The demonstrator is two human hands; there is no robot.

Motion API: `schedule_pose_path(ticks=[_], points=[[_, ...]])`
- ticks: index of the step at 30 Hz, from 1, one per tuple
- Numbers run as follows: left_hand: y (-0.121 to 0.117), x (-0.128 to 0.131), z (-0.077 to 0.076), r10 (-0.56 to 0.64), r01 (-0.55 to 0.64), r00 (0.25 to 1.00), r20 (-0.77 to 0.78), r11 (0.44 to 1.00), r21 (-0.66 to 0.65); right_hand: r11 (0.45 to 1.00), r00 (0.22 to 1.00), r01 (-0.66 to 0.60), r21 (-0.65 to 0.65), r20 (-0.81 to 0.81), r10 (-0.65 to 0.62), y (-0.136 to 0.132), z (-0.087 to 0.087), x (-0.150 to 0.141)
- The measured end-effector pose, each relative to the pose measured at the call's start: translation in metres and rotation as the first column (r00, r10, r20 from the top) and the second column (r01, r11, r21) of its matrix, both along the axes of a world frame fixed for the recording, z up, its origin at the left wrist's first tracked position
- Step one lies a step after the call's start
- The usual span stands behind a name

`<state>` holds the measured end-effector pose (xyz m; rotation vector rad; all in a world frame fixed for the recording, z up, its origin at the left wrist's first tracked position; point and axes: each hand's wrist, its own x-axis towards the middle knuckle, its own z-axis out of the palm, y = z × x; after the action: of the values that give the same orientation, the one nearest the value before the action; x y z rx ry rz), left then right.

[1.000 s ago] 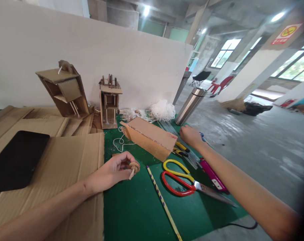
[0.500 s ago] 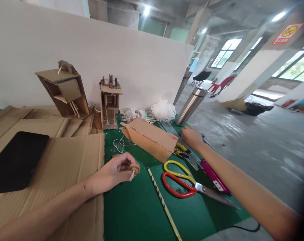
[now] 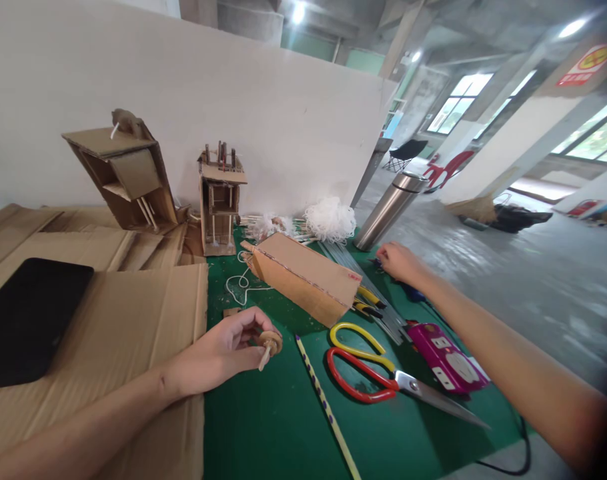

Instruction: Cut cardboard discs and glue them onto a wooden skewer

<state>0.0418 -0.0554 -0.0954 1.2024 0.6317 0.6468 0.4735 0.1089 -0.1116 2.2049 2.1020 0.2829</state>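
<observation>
My left hand (image 3: 228, 350) pinches a small round cardboard piece (image 3: 270, 342) with a pale stick through its centre, held above the green tabletop (image 3: 263, 427). Farther off at the right, my right hand (image 3: 398, 262) is closed beside a steel flask (image 3: 391, 212). Under it shows a dark blue corded tool (image 3: 412, 292), mostly covered by the hand and wrist. Between my hands lies a long cardboard box (image 3: 303, 277). A yellow stick with dark spots (image 3: 323, 403) and large scissors (image 3: 398, 381) with red and yellow handles lie nearer to me.
Corrugated cardboard sheets (image 3: 158, 320) and a black tablet-like slab (image 3: 33, 320) cover the left side. Two cardboard models (image 3: 121, 180) stand by the white board (image 3: 283, 120). Beyond the box are white tangled strands (image 3: 328, 220). Clear sticks, yellow-black cutters (image 3: 368, 303) and a purple box (image 3: 448, 360) lie right.
My right hand has shifted slightly right, with the blue tool beneath it. The purple box has turned and shows more of its top. My left hand keeps its hold, and the view has shifted slightly.
</observation>
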Motion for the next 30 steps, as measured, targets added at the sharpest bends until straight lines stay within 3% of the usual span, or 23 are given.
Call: schedule_pose_path(ticks=[6, 21, 30], points=[[0.000, 0.000, -0.001, 0.000, 0.000, 1.000, 0.012, 1.000, -0.028, 0.999, 1.000, -0.024, -0.022, -0.010, 0.024, 0.005, -0.008, 0.006], [0.000, -0.001, -0.005, -0.008, 0.009, 0.999, 0.031, 1.000, -0.030, 0.999, 0.999, -0.038, -0.035, 0.002, 0.039, 0.001, -0.006, 0.002], [0.001, 0.000, -0.001, -0.011, 0.011, 1.000, 0.003, 1.000, -0.021, 0.998, 0.999, 0.012, 0.063, -0.032, -0.010, -0.011, 0.007, -0.005]])
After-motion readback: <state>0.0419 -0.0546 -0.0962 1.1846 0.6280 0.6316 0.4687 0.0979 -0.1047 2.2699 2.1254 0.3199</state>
